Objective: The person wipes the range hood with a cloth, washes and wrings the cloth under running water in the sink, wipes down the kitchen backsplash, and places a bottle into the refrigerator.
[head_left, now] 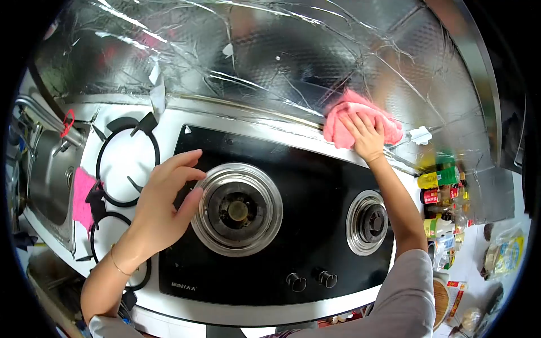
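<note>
My right hand [365, 135] presses a pink cloth [338, 127] against the lower part of the foil-covered wall, behind the stove's right side. The cloth is bunched under my fingers, and its upper edge is blurred. Over the left part of the black gas stove [315, 225] hovers my left hand [169, 197], open and holding nothing, its fingers curved and apart. Just right of its fingertips is the large left burner [237, 210], with its pan support off. The smaller right burner [367, 223] lies below my right forearm.
Two black pan supports [100, 163] rest on the white counter, left of the stove. A bright pink rag [83, 197] hangs at the sink [48, 174]. Several bottles [439, 178] stand at the right. Crinkled foil [270, 62] lines the back wall.
</note>
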{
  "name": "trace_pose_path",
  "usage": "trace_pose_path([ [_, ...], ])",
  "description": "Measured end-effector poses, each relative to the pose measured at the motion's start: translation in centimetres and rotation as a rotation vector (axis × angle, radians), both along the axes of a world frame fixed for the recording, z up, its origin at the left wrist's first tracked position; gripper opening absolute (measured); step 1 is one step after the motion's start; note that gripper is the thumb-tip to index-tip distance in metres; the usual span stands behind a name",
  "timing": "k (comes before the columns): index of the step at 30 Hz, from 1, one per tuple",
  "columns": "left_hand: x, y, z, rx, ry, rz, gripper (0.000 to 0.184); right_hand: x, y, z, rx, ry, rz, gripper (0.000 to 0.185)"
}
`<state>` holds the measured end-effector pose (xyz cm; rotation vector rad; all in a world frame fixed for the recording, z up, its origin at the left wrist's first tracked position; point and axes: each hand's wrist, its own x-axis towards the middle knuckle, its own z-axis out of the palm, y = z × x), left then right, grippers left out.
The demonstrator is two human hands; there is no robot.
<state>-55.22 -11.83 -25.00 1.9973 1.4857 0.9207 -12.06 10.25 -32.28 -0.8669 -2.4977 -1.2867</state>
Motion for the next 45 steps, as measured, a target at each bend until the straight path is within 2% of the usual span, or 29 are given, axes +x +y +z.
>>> trace_pose_path([
  [2,-0.1,0.3,0.3,-0.023,-0.041,0.032,0.022,-2.4,-0.1,-0.9,-0.061,0.046,-0.031,0.065],
  [3,0.1,0.5,0.4,-0.026,-0.076,0.04,0.021,-6.3,0.4,-0.8,-0.269,0.183,0.142,0.065],
  [5,1.0,1.3,0.9,-0.032,-0.095,0.024,0.02,-15.3,0.8,-0.5,-0.133,0.028,0.121,0.068],
  [6,1.6,1.7,1.2,-0.029,-0.115,0.029,0.02,-19.3,0.8,-0.1,-0.058,0.109,0.232,0.065],
  [8,3.4,2.6,1.5,-0.03,-0.117,0.016,0.02,-23.3,0.9,1.1,0.024,0.123,0.253,0.062],
  [9,4.2,2.9,1.6,-0.032,-0.106,0.008,0.02,-21.9,0.9,1.0,0.015,0.135,0.228,0.062],
  [11,5.7,3.5,1.5,-0.033,-0.094,-0.005,0.021,-18.5,1.8,1.7,0.172,-0.024,0.173,0.062],
  [13,6.9,3.8,1.5,-0.047,-0.1,-0.025,0.021,-11.3,1.4,2.6,0.036,0.255,0.122,0.075],
  [14,7.2,3.9,1.6,-0.047,-0.1,-0.034,0.021,-7.6,0.8,3.2,0.058,0.259,0.056,0.086],
  [15,7.4,4.0,1.7,-0.062,-0.1,-0.039,0.022,-4.1,-0.6,4.5,0.008,0.102,-0.216,0.07],
  [16,7.6,4.0,1.9,-0.053,-0.093,-0.049,0.022,-0.1,-0.1,3.5,-0.069,0.219,-0.207,0.086],
  [18,7.3,3.6,2.3,-0.024,-0.057,-0.051,0.019,5.7,1.2,2.0,0.071,0.504,0.013,0.094],
  [21,5.3,2.7,3.0,-0.009,0.0,-0.064,0.019,7.3,0.1,2.7,0.226,0.676,-0.015,0.091],
  [23,4.3,2.7,3.1,-0.039,-0.031,-0.042,0.019,2.5,1.8,0.7,0.24,1.112,0.12,0.08],
  [24,4.2,3.1,3.0,-0.033,-0.033,-0.058,0.019,0.1,3.5,-2.6,0.047,1.063,0.028,0.074],
  [26,4.5,4.1,2.7,0.021,-0.061,-0.091,0.02,-8.8,2.3,-3.8,-0.082,0.844,0.035,0.064],
  [27,5.2,4.5,2.8,0.011,-0.082,-0.098,0.021,-13.4,1.9,-3.5,-0.125,0.532,-0.085,0.065],
  [28,6.0,4.6,2.9,0.013,-0.076,-0.113,0.021,-17.1,0.5,-0.7,-0.476,0.312,-0.086,0.064],
  [29,7.0,4.8,2.9,0.012,-0.077,-0.13,0.021,-19.3,1.8,-3.0,-0.093,0.252,0.203,0.059],
  [30,8.0,4.9,2.9,0.007,-0.078,-0.146,0.022,-19.6,2.2,-2.5,-0.008,0.224,0.29,0.059],
  [32,9.9,5.0,2.6,0.036,-0.026,-0.167,0.023,-17.0,2.1,-2.1,0.068,0.205,0.35,0.06],
  [35,12.2,5.1,1.8,-0.06,-0.074,-0.133,0.022,-7.9,2.1,-1.5,-0.072,0.164,0.319,0.064],
  [37,13.9,5.0,1.7,-0.095,-0.056,-0.131,0.02,-0.6,1.0,-0.7,-0.246,0.244,0.099,0.063],
  [39,15.5,4.9,1.8,-0.106,-0.029,-0.112,0.019,5.4,0.0,0.6,-0.058,0.288,-0.081,0.057],
  [40,16.3,4.8,2.0,-0.099,-0.018,-0.113,0.019,8.1,-0.1,0.7,-0.051,0.298,-0.081,0.057],
  [42,17.9,4.6,2.5,-0.096,0.003,-0.09,0.018,12.7,0.0,0.5,0.022,0.483,-0.161,0.058],
  [43,18.6,4.5,2.8,-0.095,0.018,-0.096,0.016,14.7,0.1,0.5,0.027,0.495,-0.163,0.058],
  [45,19.7,4.5,3.0,-0.094,0.037,-0.082,0.016,18.0,0.3,0.3,0.074,0.74,-0.104,0.067],
])
